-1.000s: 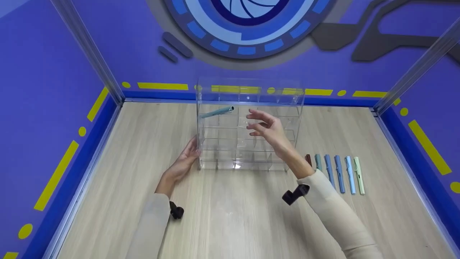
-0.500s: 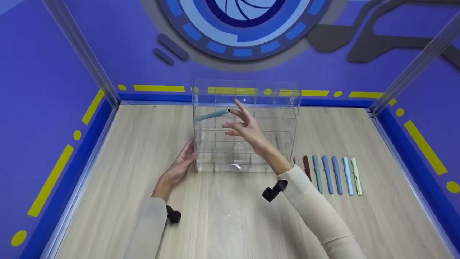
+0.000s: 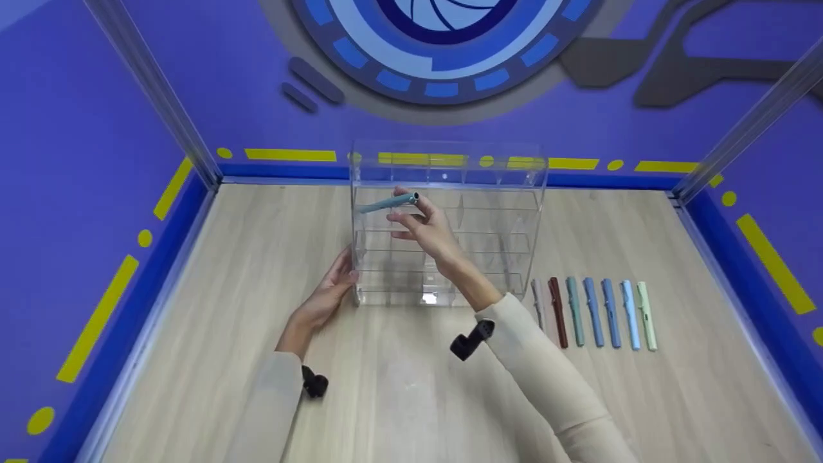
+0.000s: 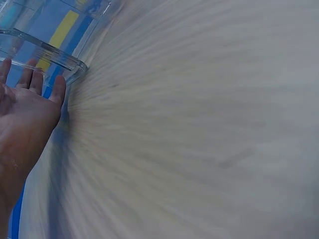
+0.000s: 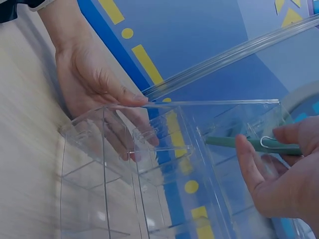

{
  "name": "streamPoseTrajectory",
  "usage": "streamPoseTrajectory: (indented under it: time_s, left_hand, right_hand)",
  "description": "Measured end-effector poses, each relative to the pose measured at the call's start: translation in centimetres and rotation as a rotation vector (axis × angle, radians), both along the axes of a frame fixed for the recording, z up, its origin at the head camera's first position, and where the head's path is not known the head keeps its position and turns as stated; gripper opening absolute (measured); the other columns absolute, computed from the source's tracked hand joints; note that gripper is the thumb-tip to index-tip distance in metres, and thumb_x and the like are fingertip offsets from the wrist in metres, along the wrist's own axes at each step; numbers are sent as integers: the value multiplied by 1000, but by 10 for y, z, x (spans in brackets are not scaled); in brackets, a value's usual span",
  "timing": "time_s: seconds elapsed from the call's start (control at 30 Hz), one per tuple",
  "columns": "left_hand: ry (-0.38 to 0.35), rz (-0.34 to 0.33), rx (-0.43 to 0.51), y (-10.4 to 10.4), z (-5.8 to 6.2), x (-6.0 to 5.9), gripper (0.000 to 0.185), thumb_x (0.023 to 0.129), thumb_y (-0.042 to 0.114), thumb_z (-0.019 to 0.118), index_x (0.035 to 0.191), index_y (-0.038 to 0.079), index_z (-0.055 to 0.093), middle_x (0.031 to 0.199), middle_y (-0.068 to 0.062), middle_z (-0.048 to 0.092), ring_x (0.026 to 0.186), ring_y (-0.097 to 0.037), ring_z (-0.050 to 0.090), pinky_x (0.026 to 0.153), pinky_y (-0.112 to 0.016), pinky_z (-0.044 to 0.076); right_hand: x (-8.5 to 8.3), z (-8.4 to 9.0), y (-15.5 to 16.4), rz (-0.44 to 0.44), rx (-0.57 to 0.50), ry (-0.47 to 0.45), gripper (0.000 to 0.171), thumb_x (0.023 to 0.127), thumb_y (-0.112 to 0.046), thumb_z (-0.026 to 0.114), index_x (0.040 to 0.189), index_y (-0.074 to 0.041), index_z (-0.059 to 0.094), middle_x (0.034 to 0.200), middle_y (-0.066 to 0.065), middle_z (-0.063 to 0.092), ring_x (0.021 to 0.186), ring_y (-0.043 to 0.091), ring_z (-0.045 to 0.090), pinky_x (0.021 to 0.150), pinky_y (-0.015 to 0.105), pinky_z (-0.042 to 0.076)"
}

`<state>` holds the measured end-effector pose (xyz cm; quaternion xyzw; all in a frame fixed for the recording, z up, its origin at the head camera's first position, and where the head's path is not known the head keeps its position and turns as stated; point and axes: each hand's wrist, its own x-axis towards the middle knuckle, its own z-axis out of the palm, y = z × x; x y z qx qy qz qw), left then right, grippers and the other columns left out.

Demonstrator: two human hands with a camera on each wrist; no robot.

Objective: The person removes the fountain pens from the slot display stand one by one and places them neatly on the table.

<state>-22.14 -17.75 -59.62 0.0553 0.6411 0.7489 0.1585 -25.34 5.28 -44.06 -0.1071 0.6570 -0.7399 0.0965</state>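
A clear acrylic case with compartments (image 3: 488,222) stands upright in the head view. A teal pen with a clip (image 3: 379,204) pokes out of its upper left, one end inside. My right hand (image 3: 427,235) has thumb and fingers around the pen's outer end; in the right wrist view, the thumb crosses in front of the pen (image 5: 224,141). My left hand (image 3: 325,296) rests against the case's lower left side. Its fairly straight fingers (image 4: 59,89) touch the case near a rounded corner (image 4: 77,67), and its thumb lies along an edge in the right wrist view.
Several pens stand in a row right of the case, among them a dark red pen (image 3: 558,312), a light blue pen (image 3: 630,315) and a pale green pen (image 3: 647,315). Purple-blue panels (image 3: 283,122) in metal frames enclose the wooden tabletop (image 3: 386,386).
My right hand has moved left across the front of the case to the teal pen, and its fingers have come around it. The pen's outer end sits slightly lower. My left hand stays put.
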Motion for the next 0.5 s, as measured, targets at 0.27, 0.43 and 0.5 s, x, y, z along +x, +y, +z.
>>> streamPoseTrajectory:
  time_s: [0.27, 0.43, 0.5]
  left_hand:
    - [-6, 13, -19, -6, 5, 4, 67, 111, 16, 42, 166, 17, 2, 175, -6, -4, 162, -23, -7, 133, -41, 2]
    - [-12, 0, 0, 0, 3, 2, 68, 111, 16, 42, 166, 16, 2, 174, -7, -6, 162, -24, -8, 133, -41, 1]
    - [-14, -1, 7, 3, 1, 1, 68, 111, 16, 42, 166, 16, 2, 174, -7, -6, 162, -24, -9, 133, -41, 0]
  right_hand:
    - [-1, -1, -12, -79, -37, 12, 31, 103, 0, 55, 134, 0, 60, 134, 17, 65, 99, 16, 73, 83, 32, 65]
    - [0, -1, -6, -100, -60, -10, 31, 104, -4, 57, 135, -2, 61, 125, 12, 68, 95, 13, 72, 81, 30, 65]
    - [2, -1, -3, -103, -71, -25, 33, 104, -5, 57, 136, -3, 61, 123, 10, 66, 94, 12, 71, 81, 29, 64]
